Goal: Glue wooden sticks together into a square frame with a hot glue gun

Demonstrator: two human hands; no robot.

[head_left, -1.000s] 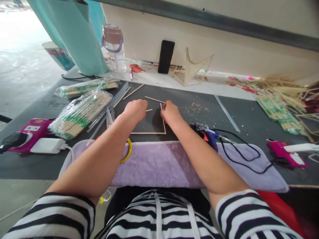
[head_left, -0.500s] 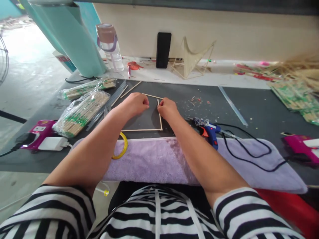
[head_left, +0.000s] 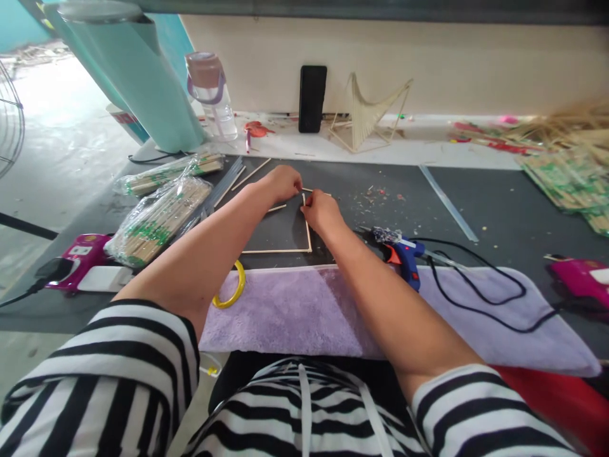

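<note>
On the dark tabletop, two thin wooden sticks meet in a corner, forming an L-shaped stick frame point(head_left: 276, 251). My right hand point(head_left: 324, 212) is closed, its fingertips pinching the frame's side stick near the far end. Just beyond it, my left hand point(head_left: 284, 182) is closed on one end of another wooden stick point(head_left: 309, 190). That stick runs rightward across the frame's far end, partly behind my right hand. Under my left wrist, a short piece of stick point(head_left: 277, 208) lies on the table. A yellow ring point(head_left: 241, 287) rests on the purple towel point(head_left: 285, 311) near my left forearm.
A blue glue gun point(head_left: 406, 263) with a black cord lies right of my right forearm. Bagged stick bundles point(head_left: 157, 219) and a purple power socket point(head_left: 78, 257) are at left. At the back stand a water bottle point(head_left: 212, 95), a phone point(head_left: 313, 98) and a stick model point(head_left: 366, 114).
My left hand has moved right, close to my right hand, and the far stick has shifted right with it. My right hand stays at the side stick's far end.
</note>
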